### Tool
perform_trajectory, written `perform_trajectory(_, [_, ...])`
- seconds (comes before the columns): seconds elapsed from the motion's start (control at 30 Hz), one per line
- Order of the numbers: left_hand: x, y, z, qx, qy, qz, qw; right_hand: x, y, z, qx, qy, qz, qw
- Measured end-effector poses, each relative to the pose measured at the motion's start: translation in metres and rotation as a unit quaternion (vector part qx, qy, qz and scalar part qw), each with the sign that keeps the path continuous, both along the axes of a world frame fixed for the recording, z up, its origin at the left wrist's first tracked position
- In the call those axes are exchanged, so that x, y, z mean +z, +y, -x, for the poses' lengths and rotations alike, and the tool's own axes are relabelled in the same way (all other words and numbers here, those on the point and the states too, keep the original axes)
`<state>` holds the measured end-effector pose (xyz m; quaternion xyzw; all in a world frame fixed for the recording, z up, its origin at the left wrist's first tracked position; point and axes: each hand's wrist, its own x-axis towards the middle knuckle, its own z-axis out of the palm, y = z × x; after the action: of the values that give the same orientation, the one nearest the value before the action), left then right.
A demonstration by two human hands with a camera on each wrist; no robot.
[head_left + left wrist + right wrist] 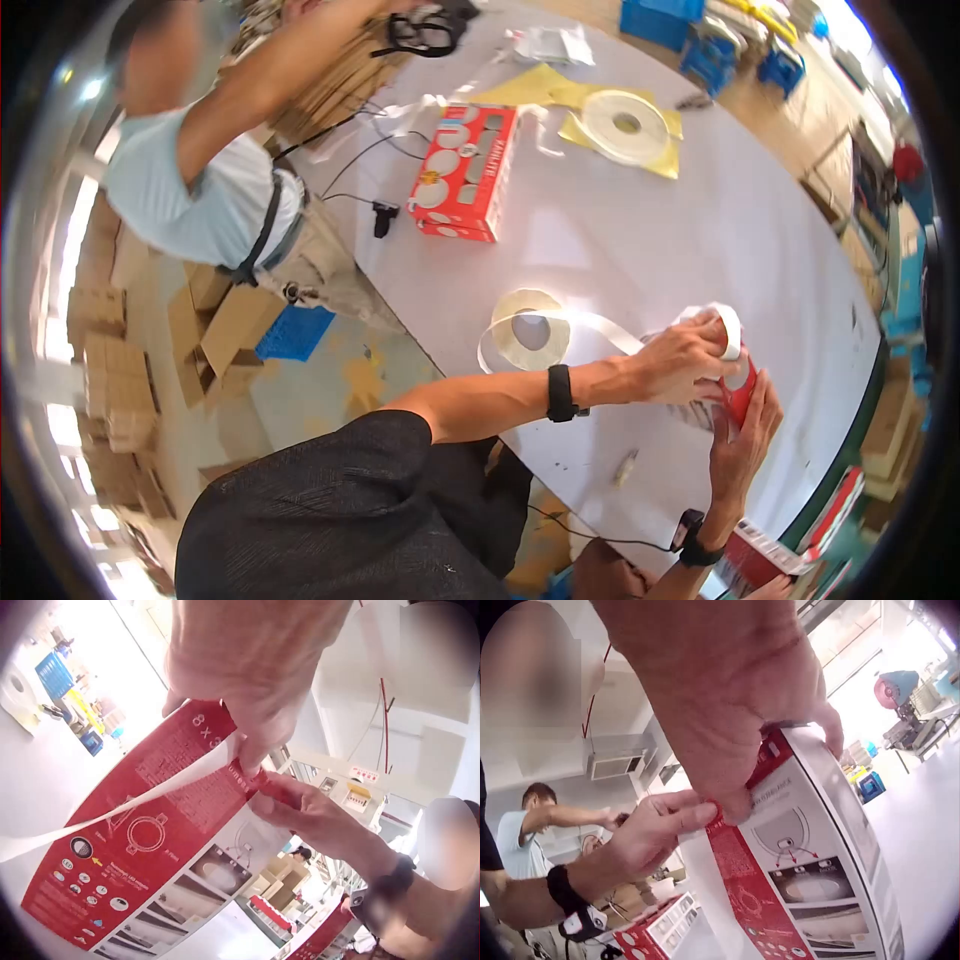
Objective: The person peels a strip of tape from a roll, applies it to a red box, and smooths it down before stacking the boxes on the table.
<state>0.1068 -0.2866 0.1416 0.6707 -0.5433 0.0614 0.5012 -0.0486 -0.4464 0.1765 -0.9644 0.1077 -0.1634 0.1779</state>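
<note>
A red and white printed carton [738,395] stands tilted on the table between my two hands. My left hand [685,358] grips its top edge, and a white strip [135,802] runs up to those fingers and loops over the hand. From the other side my right hand [748,430] holds the carton's upper end. In the right wrist view, the left hand's [652,829] thumb and finger meet the red top edge close to my right thumb. The strip leads back to a roll [512,345] lying on the table.
Another red carton [465,172] stands toward the far left of the table. Beyond it lies a wide white roll [625,128] on yellow paper. A person [215,190] reaches across at the far left. Further red cartons [755,555] sit at the lower right.
</note>
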Motion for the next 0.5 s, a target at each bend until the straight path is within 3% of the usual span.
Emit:
perform_trajectory(0.07, [0.01,0.007,0.003,-0.018,0.025,-0.013,0.999,0.008,-0.005,-0.002,0.005,0.029,-0.034,0.999])
perform_trajectory(0.1, [0.022,0.019,0.011,0.029,0.017,0.018,0.999,0.009,-0.007,-0.003,0.004,0.036,-0.063,0.997])
perform_trajectory(0.17, [0.05,0.061,0.035,0.108,0.006,0.079,0.991,0.021,-0.014,-0.011,0.007,0.055,-0.14,0.989])
perform_trajectory(0.23, [0.07,0.123,0.06,0.119,0.07,0.08,0.987,0.033,-0.018,-0.024,0.019,0.072,-0.234,0.969])
perform_trajectory(0.37, [0.054,0.238,0.106,0.135,0.264,-0.135,0.945,0.088,0.055,-0.064,0.125,-0.063,-0.039,0.989])
perform_trajectory(0.5, [-0.025,0.3,0.118,0.172,0.43,-0.114,0.879,0.088,0.145,-0.143,0.234,-0.202,0.05,0.95])
